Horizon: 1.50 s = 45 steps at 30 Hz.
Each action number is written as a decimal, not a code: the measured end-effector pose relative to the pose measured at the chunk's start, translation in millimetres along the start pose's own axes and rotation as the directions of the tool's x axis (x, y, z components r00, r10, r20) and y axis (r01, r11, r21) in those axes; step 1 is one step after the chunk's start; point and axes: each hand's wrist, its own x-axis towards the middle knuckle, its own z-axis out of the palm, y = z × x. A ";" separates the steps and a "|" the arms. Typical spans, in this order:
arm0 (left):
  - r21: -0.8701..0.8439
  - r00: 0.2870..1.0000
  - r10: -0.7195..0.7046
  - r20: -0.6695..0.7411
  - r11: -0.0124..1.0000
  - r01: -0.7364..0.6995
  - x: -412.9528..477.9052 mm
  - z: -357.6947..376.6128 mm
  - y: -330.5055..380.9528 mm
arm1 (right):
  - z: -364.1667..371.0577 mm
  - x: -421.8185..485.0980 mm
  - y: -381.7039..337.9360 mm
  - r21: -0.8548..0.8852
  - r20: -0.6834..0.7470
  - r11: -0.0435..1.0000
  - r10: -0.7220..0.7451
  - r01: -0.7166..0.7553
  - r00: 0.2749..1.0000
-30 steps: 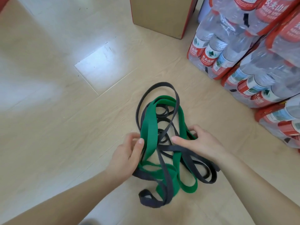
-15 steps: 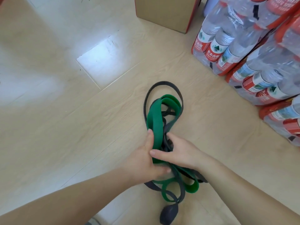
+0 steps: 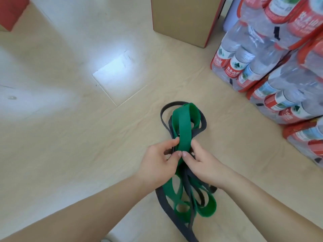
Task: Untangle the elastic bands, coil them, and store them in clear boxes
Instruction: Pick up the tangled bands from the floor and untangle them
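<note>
Pinching the green band (image 3: 182,124) at mid-length, the left hand (image 3: 157,165) and right hand (image 3: 206,166) meet thumb to thumb; dark bands (image 3: 203,125) loop beyond and beneath the grip, over the floor (image 3: 87,154).

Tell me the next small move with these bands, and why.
Probably draw the green band up and away from the dark grey band. The left hand and the right hand both pinch the green band mid-length, and dark strands thread through its loops above and below.
</note>
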 end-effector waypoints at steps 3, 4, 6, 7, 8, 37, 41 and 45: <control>-0.035 0.997 0.060 -0.048 0.997 -0.062 -22.5 -10.6 55.3 | -21.3 -34.1 -43.9 0.082 -0.082 0.996 -0.040 0.046 0.996; -0.039 0.995 0.089 -0.041 0.995 -0.091 -34.9 -14.9 74.8 | -29.4 -50.4 -60.8 0.077 -0.110 0.995 -0.058 0.067 0.992; -0.048 0.987 0.156 -0.047 0.986 -0.158 -68.2 -23.5 115.5 | -45.9 -89.0 -98.9 0.029 -0.142 0.995 -0.091 0.096 0.986; -0.053 0.983 0.176 -0.054 0.983 -0.178 -88.3 -28.1 136.3 | -53.1 -110.5 -118.3 0.002 -0.144 0.995 -0.099 0.100 0.985; -0.056 0.982 0.178 -0.056 0.982 -0.181 -110.1 -33.7 158.6 | -60.0 -133.3 -138.4 -0.029 -0.140 0.995 -0.097 0.094 0.985; -0.047 0.504 0.518 0.691 0.728 -0.684 -695.3 88.0 670.9 | -170.4 -945.2 -357.2 0.416 -0.812 0.898 0.294 0.147 0.504; -0.086 0.386 0.523 0.760 0.670 -0.738 -795.5 184.5 661.7 | -147.9 -1060.0 -287.5 0.479 -0.858 0.847 0.396 0.230 0.328; -0.143 0.300 0.501 0.812 0.669 -0.729 -898.7 284.9 645.5 | -133.7 -1179.4 -210.3 0.493 -0.868 0.831 0.449 0.258 0.211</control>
